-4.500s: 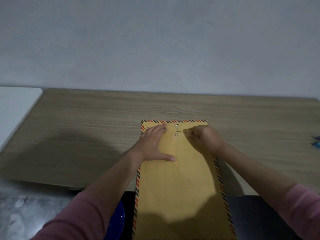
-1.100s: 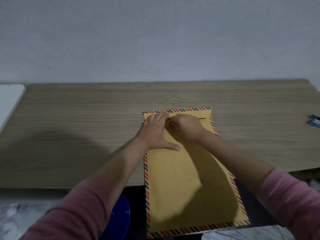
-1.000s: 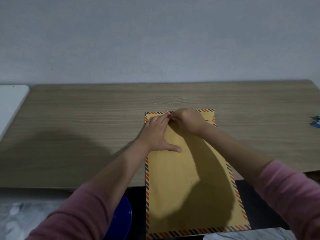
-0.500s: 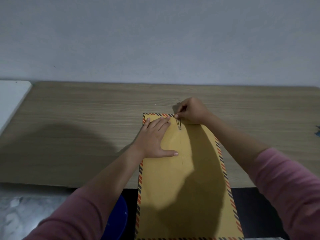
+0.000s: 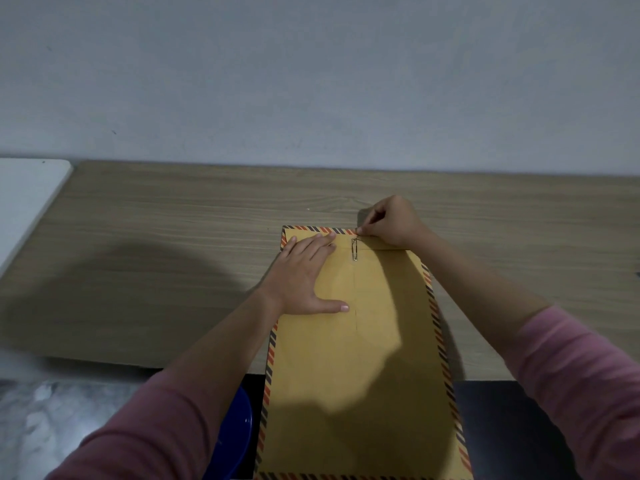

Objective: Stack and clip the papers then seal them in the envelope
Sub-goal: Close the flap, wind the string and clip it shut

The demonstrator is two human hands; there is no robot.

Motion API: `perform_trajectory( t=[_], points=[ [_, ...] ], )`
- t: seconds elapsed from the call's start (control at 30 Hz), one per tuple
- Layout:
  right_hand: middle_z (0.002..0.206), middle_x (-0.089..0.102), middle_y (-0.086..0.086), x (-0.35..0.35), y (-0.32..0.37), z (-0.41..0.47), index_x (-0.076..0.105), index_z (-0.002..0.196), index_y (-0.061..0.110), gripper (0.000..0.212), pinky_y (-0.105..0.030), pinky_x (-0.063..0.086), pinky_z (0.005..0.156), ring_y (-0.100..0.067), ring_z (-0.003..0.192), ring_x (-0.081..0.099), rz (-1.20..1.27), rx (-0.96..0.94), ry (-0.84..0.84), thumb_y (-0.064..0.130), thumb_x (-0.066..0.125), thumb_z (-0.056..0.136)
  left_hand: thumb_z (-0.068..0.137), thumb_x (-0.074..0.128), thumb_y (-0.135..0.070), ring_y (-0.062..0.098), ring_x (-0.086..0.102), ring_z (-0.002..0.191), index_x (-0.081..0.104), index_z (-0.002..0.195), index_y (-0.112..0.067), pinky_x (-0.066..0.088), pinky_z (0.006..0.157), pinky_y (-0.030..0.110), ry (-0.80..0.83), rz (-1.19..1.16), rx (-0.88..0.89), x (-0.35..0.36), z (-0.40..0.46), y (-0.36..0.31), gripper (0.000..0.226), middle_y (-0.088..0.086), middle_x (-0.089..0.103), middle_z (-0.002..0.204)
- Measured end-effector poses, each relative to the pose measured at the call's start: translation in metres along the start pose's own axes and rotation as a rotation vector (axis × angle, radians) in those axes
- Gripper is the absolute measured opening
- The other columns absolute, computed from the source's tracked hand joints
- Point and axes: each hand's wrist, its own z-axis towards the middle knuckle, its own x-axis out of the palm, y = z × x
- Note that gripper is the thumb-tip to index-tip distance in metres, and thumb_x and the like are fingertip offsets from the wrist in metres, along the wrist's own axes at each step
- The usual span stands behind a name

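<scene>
Envelope [image 5: 356, 358]: one, one clip [image 5: 354, 249]; left hand [image 5: 304, 271] flat on it, right hand [image 5: 389, 221] apparently pinching flap edge.

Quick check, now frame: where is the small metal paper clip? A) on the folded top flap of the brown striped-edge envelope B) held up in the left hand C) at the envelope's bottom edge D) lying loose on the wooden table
A: the small metal paper clip sits across the folded flap near the top edge of the brown striped-edge envelope, between the flat left hand and the pinching right hand.
</scene>
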Motion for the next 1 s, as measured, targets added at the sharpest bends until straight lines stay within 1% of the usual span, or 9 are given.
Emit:
perform_trajectory(
  t=[0.07,0.17,0.3,0.4,0.5,0.6,0.7,0.9,1.0],
  points=[
    [0.069,0.068,-0.010,-0.001,-0.007,-0.007,0.072,0.071,0.003,0.012,-0.027,0.043,0.056,-0.016,0.061,0.057,-0.036,-0.023,-0.041,0.013,0.079,0.070,0.059,0.044,-0.088,0.012,0.012,0.145,0.024,0.147,-0.019,0.001,0.118,0.043,0.002,-0.004,-0.006,0.000,0.000,0.000,0.113,-0.011,0.012,0.158],
    [0.068,0.064,-0.008,-0.003,-0.019,-0.024,0.069,0.071,0.005,0.013,-0.028,0.039,0.054,-0.018,0.064,0.055,-0.094,-0.078,-0.091,0.015,0.075,0.074,0.058,0.046,-0.087,0.011,0.014,0.144,0.026,0.146,-0.019,0.003,0.118,0.043,-0.008,-0.008,-0.011,0.000,0.000,0.000,0.113,-0.011,0.014,0.158],
    [0.080,0.064,-0.008,-0.003,-0.023,-0.038,0.067,0.076,0.007,0.014,-0.036,0.046,0.066,-0.022,0.075,0.057,-0.153,-0.144,-0.147,0.021,0.072,0.078,0.058,0.045,-0.088,0.011,0.015,0.144,0.027,0.146,-0.020,0.004,0.118,0.043,-0.012,0.002,-0.013,-0.001,0.000,-0.001,0.113,-0.011,0.015,0.157],
    [0.087,0.061,-0.007,-0.002,-0.014,-0.029,0.065,0.079,0.008,0.018,-0.035,0.042,0.064,-0.021,0.078,0.054,-0.198,-0.218,-0.196,0.025,0.071,0.079,0.058,0.044,-0.088,0.011,0.015,0.144,0.027,0.146,-0.020,0.005,0.118,0.044,-0.008,0.009,-0.013,-0.001,0.001,-0.001,0.113,-0.011,0.015,0.157],
    [0.088,0.064,-0.010,0.003,0.000,-0.014,0.065,0.080,0.005,0.022,-0.032,0.037,0.061,-0.025,0.081,0.058,-0.223,-0.303,-0.151,0.025,0.073,0.076,0.057,0.042,-0.089,0.011,0.014,0.144,0.026,0.146,-0.021,0.004,0.118,0.043,-0.005,0.023,-0.016,-0.001,0.001,-0.002,0.113,-0.012,0.014,0.157],
    [0.089,0.066,-0.011,0.013,0.015,0.001,0.066,0.079,0.007,0.021,-0.035,0.042,0.065,-0.029,0.084,0.060,-0.272,-0.334,-0.046,0.025,0.075,0.074,0.058,0.043,-0.089,0.011,0.013,0.144,0.026,0.146,-0.021,0.004,0.118,0.044,-0.003,0.011,-0.010,-0.001,0.000,-0.002,0.112,-0.012,0.014,0.158],
    [0.087,0.068,-0.010,0.018,0.022,0.010,0.068,0.077,0.007,0.021,-0.036,0.046,0.066,-0.027,0.082,0.061,-0.308,-0.332,0.042,0.025,0.077,0.072,0.058,0.043,-0.089,0.012,0.015,0.144,0.026,0.146,-0.022,0.005,0.118,0.045,-0.004,0.012,-0.006,-0.001,0.001,-0.001,0.112,-0.012,0.015,0.157],
    [0.069,0.065,-0.005,0.016,0.020,0.012,0.068,0.068,0.007,0.021,-0.019,0.036,0.051,-0.014,0.063,0.055,-0.147,-0.211,0.057,0.021,0.083,0.066,0.057,0.044,-0.088,0.011,0.017,0.143,0.029,0.145,-0.020,0.006,0.117,0.045,-0.025,0.006,-0.011,-0.001,0.001,-0.001,0.112,-0.012,0.017,0.156],
    [0.069,0.066,-0.007,0.010,0.014,0.009,0.068,0.065,0.006,0.021,-0.024,0.037,0.053,-0.013,0.061,0.053,-0.129,-0.181,0.010,0.020,0.083,0.066,0.058,0.044,-0.088,0.011,0.017,0.143,0.028,0.145,-0.020,0.006,0.117,0.045,-0.021,0.006,-0.007,0.000,0.001,0.000,0.112,-0.011,0.016,0.157]
  ],
)
